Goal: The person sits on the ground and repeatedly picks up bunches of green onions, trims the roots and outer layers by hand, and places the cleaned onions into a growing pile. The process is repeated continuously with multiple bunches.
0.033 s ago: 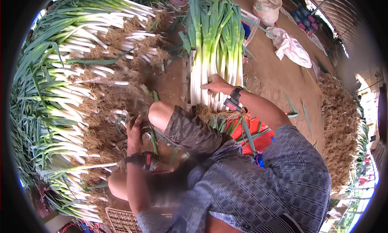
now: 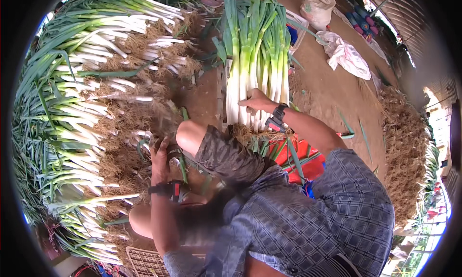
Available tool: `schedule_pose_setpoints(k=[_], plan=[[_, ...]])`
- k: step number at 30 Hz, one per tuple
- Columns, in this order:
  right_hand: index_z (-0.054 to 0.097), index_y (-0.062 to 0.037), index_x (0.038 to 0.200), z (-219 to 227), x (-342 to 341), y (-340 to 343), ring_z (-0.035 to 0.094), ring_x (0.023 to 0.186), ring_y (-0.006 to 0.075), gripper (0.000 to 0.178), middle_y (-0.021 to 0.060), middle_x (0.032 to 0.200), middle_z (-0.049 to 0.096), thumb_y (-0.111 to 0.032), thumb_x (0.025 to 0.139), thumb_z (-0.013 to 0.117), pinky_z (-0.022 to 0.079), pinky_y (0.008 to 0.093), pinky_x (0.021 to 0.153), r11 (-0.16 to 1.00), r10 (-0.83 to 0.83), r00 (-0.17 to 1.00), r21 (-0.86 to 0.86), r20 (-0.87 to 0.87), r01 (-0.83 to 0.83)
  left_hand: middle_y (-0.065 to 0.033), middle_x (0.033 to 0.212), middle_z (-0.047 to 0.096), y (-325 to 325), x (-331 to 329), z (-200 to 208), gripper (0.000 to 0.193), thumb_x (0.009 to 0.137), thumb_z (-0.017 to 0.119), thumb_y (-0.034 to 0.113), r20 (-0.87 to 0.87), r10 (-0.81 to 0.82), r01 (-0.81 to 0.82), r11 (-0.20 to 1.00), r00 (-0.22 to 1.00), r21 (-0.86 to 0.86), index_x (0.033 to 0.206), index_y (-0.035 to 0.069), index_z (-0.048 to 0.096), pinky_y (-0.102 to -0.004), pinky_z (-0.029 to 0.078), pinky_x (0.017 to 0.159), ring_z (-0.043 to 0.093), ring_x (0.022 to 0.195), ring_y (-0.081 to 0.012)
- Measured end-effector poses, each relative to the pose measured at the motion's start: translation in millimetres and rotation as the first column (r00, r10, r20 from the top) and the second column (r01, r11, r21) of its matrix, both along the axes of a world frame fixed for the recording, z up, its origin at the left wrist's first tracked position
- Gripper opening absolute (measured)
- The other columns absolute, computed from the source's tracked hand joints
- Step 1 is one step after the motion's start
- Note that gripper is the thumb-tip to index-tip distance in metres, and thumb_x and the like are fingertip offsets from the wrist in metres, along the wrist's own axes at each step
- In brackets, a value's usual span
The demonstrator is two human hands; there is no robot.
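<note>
A thick bundle of leeks (image 2: pixel 262 60) lies ahead of me on a low stand, green leaves pointing away and white stalks toward me. My right hand (image 2: pixel 259 100) rests on the white ends with its fingers closed on a leek stalk, its thumb pointing left. Beyond my bare knee, my left hand (image 2: pixel 160 148) is down among the brown roots beside the pile of loose leeks (image 2: pixel 79 118). Its fingers are curled, and what they hold is hidden. A white leek end (image 2: pixel 141 133) lies right by those fingers. Each wrist wears a dark strapped device.
White sacks (image 2: pixel 344 53) lie on the dirt floor to the far right, near a white crate (image 2: pixel 299 29). A red plastic item (image 2: pixel 308 167) sits under leaf scraps by my right forearm. A brown rooty heap (image 2: pixel 402 152) lines the right side. A tan plastic grid (image 2: pixel 144 262) is at the lower left.
</note>
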State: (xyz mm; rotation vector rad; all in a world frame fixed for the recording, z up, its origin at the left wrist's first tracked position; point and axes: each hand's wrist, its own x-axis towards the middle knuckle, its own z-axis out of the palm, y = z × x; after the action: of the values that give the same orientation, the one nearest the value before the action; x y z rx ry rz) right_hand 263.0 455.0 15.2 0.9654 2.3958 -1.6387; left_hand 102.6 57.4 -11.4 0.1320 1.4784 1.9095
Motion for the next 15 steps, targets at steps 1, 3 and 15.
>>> schedule_pose_setpoints(k=[1, 3, 15], plan=[[0.064, 0.0085, 0.089, -6, 0, -7, 0.072, 0.06, 0.0196, 0.038, 0.0154, 0.072, 0.071, -0.025, 0.086, 0.08, 0.06, 0.0303, 0.047, 0.999, -0.026, 0.998, 0.023, -0.051, 0.027, -0.0082, 0.095, 0.071, 0, 0, 1, 0.036, 0.096, 0.068, 0.025, 0.01, 0.001, -0.001, 1.0, 1.0, 0.0, 0.121, 0.0, 0.062, -0.0306, 0.058, 0.06, 0.07, 0.077, -0.0176], [0.064, 0.0073, 0.087, -10, -1, -6, 0.072, 0.06, 0.0193, 0.035, 0.0147, 0.071, 0.07, -0.025, 0.087, 0.079, 0.059, 0.0294, 0.047, 0.996, -0.042, 0.996, 0.075, -0.081, 0.049, -0.0082, 0.095, 0.071, 4, 0, 2, 0.036, 0.096, 0.068, 0.024, 0.014, 0.008, -0.008, 1.0, 1.0, 0.0, 0.122, 0.0, 0.062, -0.0304, 0.058, 0.061, 0.07, 0.078, -0.0174], [0.067, 0.0044, 0.11, -11, 11, -35, 0.067, 0.063, 0.0142, 0.047, 0.0099, 0.066, 0.066, -0.034, 0.087, 0.082, 0.053, 0.03, 0.047, 0.993, -0.003, 1.0, 0.12, -0.009, 0.004, -0.0081, 0.094, 0.073, 9, 1, -20, 0.032, 0.098, 0.065, 0.029, -0.003, -0.027, 0.027, 0.998, 1.0, -0.058, 0.116, 0.002, 0.067, -0.0316, 0.057, 0.067, 0.071, 0.079, -0.0189]])
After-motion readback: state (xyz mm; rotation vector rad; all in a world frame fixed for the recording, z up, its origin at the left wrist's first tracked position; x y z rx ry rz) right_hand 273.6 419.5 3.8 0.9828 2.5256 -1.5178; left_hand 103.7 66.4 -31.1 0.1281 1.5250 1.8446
